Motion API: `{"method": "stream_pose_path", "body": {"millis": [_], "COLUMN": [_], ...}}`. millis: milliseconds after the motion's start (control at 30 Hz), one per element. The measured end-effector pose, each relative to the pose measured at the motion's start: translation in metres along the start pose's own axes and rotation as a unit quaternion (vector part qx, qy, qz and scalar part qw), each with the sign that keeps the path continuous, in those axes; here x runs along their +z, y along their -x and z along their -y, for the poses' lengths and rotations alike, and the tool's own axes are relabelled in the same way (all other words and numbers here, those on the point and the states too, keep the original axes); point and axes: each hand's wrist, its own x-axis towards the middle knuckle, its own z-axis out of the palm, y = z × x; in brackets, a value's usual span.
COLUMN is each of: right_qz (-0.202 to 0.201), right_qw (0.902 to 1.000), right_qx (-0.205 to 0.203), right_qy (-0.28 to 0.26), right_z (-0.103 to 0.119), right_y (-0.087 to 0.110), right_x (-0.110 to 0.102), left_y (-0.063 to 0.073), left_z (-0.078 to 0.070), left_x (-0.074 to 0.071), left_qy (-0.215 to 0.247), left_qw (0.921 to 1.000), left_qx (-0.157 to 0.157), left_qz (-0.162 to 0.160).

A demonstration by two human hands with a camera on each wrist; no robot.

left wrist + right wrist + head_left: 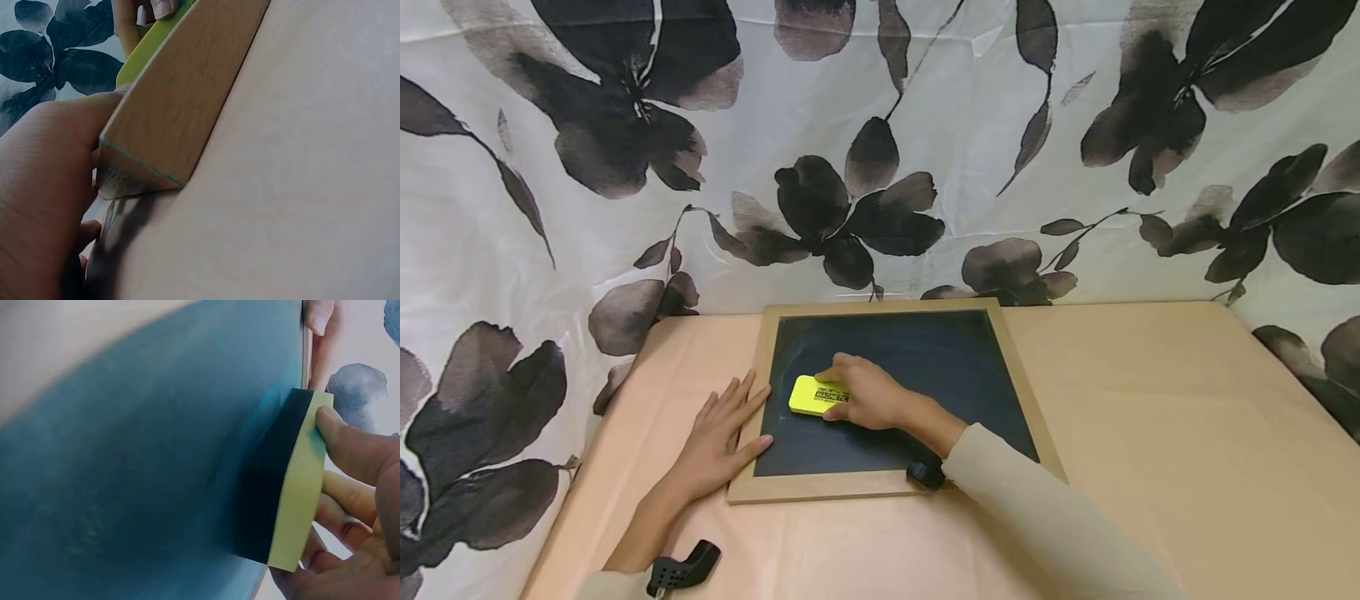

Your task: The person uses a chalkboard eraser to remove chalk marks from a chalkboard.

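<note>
A small chalkboard (910,346) with a light wooden frame (835,485) lies on the table. My right hand (876,396) grips a yellow magnetic eraser (805,395) over the left half of the board. In the right wrist view, thumb and fingers hold the yellow body of the eraser (299,494), and its dark pad faces the board's surface. Along the frame's left side, my left hand (718,442) rests with fingers straight and spread, fingertips at the wood. The left wrist view shows the frame's corner (175,94) close beside that hand.
Pale peach cloth covers the table (1150,433) around the board. Behind and to the left hangs a white curtain (970,100) printed with dark flowers. Faint smears mark the dark surface. Black camera mounts (683,568) are worn at both wrists.
</note>
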Motion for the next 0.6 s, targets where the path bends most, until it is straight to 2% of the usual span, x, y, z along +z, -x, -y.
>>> {"method": "stream_pose_path", "body": {"millis": [367,600], "right_qz": [0.021,0.047], "right_qw": [0.9993,0.9973], "right_qx": [-0.030,-0.034], "right_qy": [0.008,0.045], "right_z": [0.008,0.018], "right_y": [0.015,0.030], "right_x": [0.005,0.005], "left_y": [-0.002,0.003], "left_z": [0.000,0.002], "left_x": [-0.001,0.001], "left_qy": [-0.003,-0.002], "left_qw": [1.0000,1.0000], "left_qx": [0.004,0.007], "left_qz": [0.000,-0.004]}}
